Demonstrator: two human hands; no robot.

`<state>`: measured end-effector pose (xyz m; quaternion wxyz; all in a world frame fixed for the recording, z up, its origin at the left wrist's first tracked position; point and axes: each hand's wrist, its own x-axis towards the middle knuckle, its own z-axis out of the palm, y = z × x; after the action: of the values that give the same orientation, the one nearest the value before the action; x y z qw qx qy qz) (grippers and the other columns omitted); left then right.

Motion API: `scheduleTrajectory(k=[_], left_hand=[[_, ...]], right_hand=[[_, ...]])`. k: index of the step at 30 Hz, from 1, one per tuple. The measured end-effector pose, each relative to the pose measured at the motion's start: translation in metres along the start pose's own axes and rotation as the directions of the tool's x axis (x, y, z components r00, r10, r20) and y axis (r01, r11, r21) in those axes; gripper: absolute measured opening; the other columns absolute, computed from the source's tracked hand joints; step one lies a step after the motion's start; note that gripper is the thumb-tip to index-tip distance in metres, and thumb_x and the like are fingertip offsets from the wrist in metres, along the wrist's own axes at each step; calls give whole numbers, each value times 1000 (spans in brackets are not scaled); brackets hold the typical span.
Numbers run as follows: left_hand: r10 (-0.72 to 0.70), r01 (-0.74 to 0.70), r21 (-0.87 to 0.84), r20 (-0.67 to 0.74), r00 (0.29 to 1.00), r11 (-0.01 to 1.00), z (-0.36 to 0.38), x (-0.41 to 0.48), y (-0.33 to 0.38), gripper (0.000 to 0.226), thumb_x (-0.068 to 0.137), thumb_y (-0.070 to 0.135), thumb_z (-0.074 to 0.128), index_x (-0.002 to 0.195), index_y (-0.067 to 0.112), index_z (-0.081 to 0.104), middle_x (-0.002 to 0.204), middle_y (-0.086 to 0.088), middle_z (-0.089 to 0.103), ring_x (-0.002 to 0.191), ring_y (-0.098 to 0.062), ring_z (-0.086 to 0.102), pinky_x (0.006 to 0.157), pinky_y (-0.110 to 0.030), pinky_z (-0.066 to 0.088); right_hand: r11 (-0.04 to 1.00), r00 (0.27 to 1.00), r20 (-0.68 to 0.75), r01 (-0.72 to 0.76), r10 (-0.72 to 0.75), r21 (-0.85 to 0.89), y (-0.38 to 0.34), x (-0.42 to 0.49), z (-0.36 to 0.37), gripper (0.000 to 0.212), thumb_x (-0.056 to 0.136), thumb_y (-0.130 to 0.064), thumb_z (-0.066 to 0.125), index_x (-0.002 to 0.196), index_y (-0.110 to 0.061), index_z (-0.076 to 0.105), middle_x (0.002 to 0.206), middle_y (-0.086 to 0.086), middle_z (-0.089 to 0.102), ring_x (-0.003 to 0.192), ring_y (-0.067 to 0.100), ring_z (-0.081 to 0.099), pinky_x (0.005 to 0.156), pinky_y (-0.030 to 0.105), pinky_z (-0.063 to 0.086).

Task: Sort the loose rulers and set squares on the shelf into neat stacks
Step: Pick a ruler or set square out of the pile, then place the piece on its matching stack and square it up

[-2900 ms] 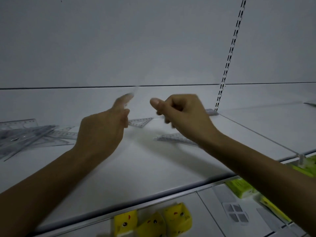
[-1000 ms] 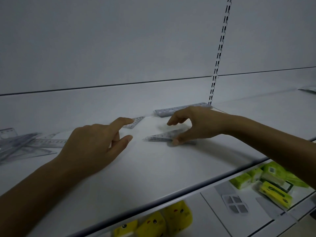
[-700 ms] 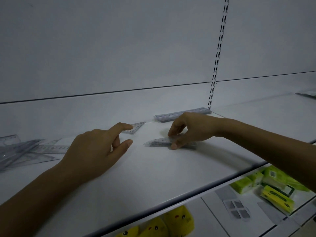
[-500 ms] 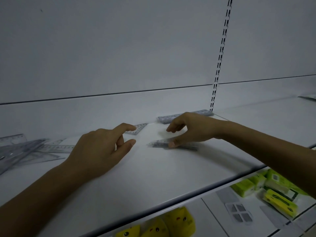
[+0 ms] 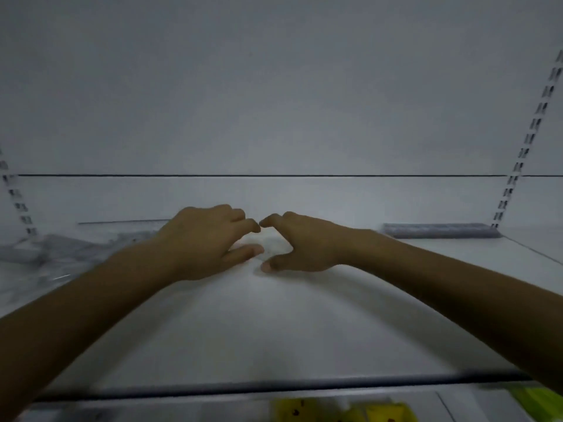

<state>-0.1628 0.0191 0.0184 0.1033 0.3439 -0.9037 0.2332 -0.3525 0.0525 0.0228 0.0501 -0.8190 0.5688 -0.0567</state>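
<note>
A white metal shelf (image 5: 274, 330) fills the view. The left hand (image 5: 207, 242) and right hand (image 5: 304, 245), apart a moment ago, now meet at the shelf's middle, curled fingertips almost touching over a pale blurred patch. Whether either grip is clamped on anything cannot be told. A neat grey stack of rulers (image 5: 438, 230) lies at the back right corner. A loose heap of clear plastic rulers and set squares (image 5: 61, 248) waits at the left edge, so much sorting likely remains.
</note>
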Motion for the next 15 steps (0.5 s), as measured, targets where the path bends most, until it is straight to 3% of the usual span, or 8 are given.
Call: scheduleTrajectory(k=[2, 4, 7, 11, 15], left_hand=[[-44, 53, -47, 188, 981, 997, 5, -26, -28, 91, 66, 88, 9, 142, 41, 25, 142, 12, 36, 123, -8, 36, 92, -27, 38], [-103, 173, -152, 386, 917, 973, 13, -50, -51, 105, 58, 93, 29, 147, 42, 6, 156, 10, 9, 141, -13, 14, 112, -35, 21], [-175, 289, -203, 442, 880, 936, 34, -78, -78, 116, 51, 97, 29, 146, 42, -8, 158, 9, -11, 145, -14, -5, 118, -43, 9], [-218, 347, -259, 420, 881, 902, 55, -93, -102, 120, 50, 99, 19, 149, 35, -4, 159, 4, -6, 145, -16, 2, 117, -44, 13], [-146, 269, -320, 360, 921, 908, 62, -80, -114, 106, 59, 94, 24, 146, 33, 19, 152, 5, 29, 136, -17, 30, 110, -44, 28]], right_hand=[[999, 999, -2, 46, -46, 7, -21, 20, 14, 89, 81, -56, 62, 149, -24, 15, 144, 7, 34, 129, 26, 40, 103, 38, 37], [997, 997, 11, 75, -75, -14, -39, 41, 29, 94, 80, -62, 59, 150, -26, 7, 150, 7, 27, 134, 27, 33, 107, 42, 33], [994, 995, -30, 91, -92, -53, -60, 69, 42, 91, 82, -65, 52, 150, -25, 6, 152, 7, 25, 135, 27, 32, 107, 42, 30], [979, 980, -151, 99, -127, -180, -81, 95, 48, 84, 85, -65, 47, 149, -24, 12, 149, 5, 30, 131, 25, 36, 106, 40, 31], [981, 988, -90, 106, -122, -165, -90, 106, 54, 67, 92, -56, 41, 148, -28, 19, 148, 1, 35, 128, 23, 39, 104, 36, 32]])
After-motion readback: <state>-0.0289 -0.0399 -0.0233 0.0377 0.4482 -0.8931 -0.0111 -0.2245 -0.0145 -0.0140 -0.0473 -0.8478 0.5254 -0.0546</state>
